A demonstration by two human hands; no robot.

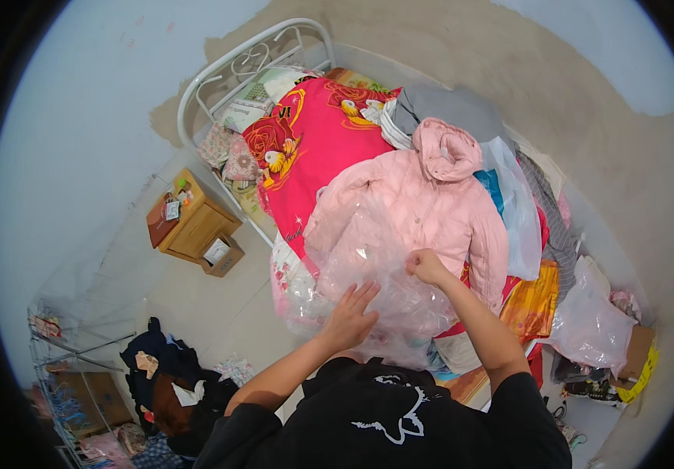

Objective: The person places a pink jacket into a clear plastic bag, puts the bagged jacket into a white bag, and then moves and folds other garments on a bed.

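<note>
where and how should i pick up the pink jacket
Probably by the puffy collar, from above with the right hand: it bunches up at the far end of the pink jacket, giving thick folds to close on, away from the clear plastic to the left.

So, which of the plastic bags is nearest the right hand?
The clear, crinkled plastic bag partly covering the pink quilted jacket: the right hand grips it, while the two whitish translucent bags lie farther right.

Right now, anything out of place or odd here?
Yes. The wooden cabinet at left has its drawer apparently pulled out, not shut. Dark clothes lie heaped, unfolded, at lower left. The wall looks patchy: its pale coat ends raggedly against beige.
</note>
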